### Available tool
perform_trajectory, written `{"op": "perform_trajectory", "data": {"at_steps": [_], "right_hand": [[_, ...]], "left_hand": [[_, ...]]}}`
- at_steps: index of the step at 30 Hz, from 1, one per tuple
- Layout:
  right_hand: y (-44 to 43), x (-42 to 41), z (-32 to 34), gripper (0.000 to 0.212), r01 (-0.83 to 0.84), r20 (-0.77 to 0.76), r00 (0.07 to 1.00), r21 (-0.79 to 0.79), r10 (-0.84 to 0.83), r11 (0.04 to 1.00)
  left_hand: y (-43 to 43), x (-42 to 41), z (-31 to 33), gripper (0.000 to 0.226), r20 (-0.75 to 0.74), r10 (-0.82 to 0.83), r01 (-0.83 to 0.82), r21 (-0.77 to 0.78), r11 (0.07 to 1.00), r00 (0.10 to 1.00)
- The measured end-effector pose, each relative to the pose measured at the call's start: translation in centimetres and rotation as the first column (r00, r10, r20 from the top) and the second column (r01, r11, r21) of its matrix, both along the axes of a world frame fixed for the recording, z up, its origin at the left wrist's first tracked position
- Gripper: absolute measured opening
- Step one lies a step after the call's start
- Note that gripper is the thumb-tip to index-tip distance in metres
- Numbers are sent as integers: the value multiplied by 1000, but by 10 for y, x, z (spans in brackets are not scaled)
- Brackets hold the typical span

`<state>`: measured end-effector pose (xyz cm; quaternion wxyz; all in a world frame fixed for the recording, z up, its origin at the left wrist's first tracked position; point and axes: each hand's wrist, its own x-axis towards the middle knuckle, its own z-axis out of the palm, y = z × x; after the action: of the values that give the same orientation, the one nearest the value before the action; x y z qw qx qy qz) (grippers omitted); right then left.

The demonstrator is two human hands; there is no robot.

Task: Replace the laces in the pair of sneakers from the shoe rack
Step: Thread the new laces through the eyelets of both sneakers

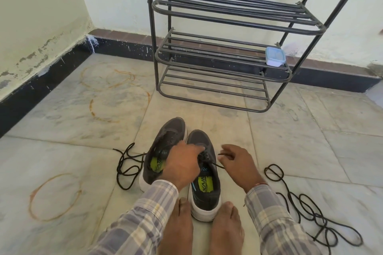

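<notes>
Watching the feed from my end: both sneakers are sitting on the marble floor (290, 130) in front of the shoe rack (228, 20), side by side and touching, toes pointing at the rack. The left sneaker (165, 136) is lying with its eyelets bare, and a loose lace (124, 168) is curling on the tiles just beside it.

The left hand (182, 163) is reaching over onto the right sneaker (207, 194), fingers curled down at the eyelets and gripping the black lace (216, 165) there. It's a bit blurry, so I can't tell which eyelet. The right hand (238, 163) is hovering just right of the shoe, thumb and finger pinching the free end of that same lace.

Bare feet (180, 225) are sitting on either side of the right sneaker's heel. Another long lace (306, 209) is sprawling in loops on the floor off to the right. A small blue-lidded tub (275, 56) is sitting on the rack's second-lowest shelf, at its right end.
</notes>
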<state>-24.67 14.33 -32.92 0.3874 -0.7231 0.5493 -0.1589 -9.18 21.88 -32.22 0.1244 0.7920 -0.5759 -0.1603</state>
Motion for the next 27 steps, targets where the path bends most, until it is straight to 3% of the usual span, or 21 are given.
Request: {"op": "perform_trajectory", "data": {"at_steps": [3,8,12,14,16,17,19,21,23,27], "right_hand": [[9,9,-1,39,-181,-102,978,11,181,983],[11,10,-3,14,-185,-186,968,-78,168,980],[-13,-12,5,14,72,-180,979,-125,-94,990],[-21,-27,7,13,154,-373,910,-104,-182,983],[-21,-34,6,25,127,-536,829,-92,-156,988],[-19,-31,5,30,106,-519,841,-120,-153,987],[-13,-18,6,38,53,-327,940,-136,-96,989],[-2,-1,8,43,-74,-178,982,-32,67,997],[8,13,3,37,-196,-225,953,43,201,980],[11,13,-2,16,-197,-343,922,-16,180,980]], "left_hand": [[1,-6,-7,46,164,-77,69,53,996,983],[0,-3,-8,36,129,-21,12,72,997,991],[-2,1,-10,32,76,15,-19,57,998,997],[-1,2,-10,32,67,11,-15,62,998,998],[-1,0,-12,32,61,-2,-3,82,997,998],[-2,0,-13,31,59,-3,-2,86,996,998],[-2,-1,-13,30,44,5,-9,80,997,999],[-2,-1,-13,29,24,22,-24,66,998,999],[-1,-1,-12,29,22,30,-31,53,998,999],[-1,1,-9,27,-3,29,-29,38,999,1000]]}}
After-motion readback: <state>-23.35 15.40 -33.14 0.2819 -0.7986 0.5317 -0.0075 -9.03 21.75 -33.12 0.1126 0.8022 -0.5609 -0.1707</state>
